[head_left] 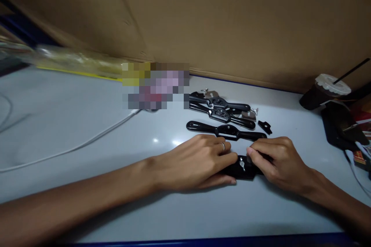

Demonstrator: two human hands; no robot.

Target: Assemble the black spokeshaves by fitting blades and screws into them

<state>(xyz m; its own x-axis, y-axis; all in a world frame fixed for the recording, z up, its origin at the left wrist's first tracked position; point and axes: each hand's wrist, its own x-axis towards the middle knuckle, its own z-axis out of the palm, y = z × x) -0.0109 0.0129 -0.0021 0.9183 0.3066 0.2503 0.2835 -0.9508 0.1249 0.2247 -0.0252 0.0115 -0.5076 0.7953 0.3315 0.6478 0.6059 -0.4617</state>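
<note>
A black spokeshave with a silver thumbscrew in its middle lies low over the white table between my hands. My left hand is closed on its left end, fingers over the top and thumb along the near side; a ring shows on one finger. My right hand has its fingers curled round the right end, the thumb near the screw. Both handles are mostly hidden by my fingers. Just beyond lies a bare black spokeshave body, with a small black clamp plate at its right.
Farther back, more spokeshave bodies lie among silver screws and grey blades. A lidded drink cup with a straw stands at the right. A white cable crosses the left side. Cardboard walls the back.
</note>
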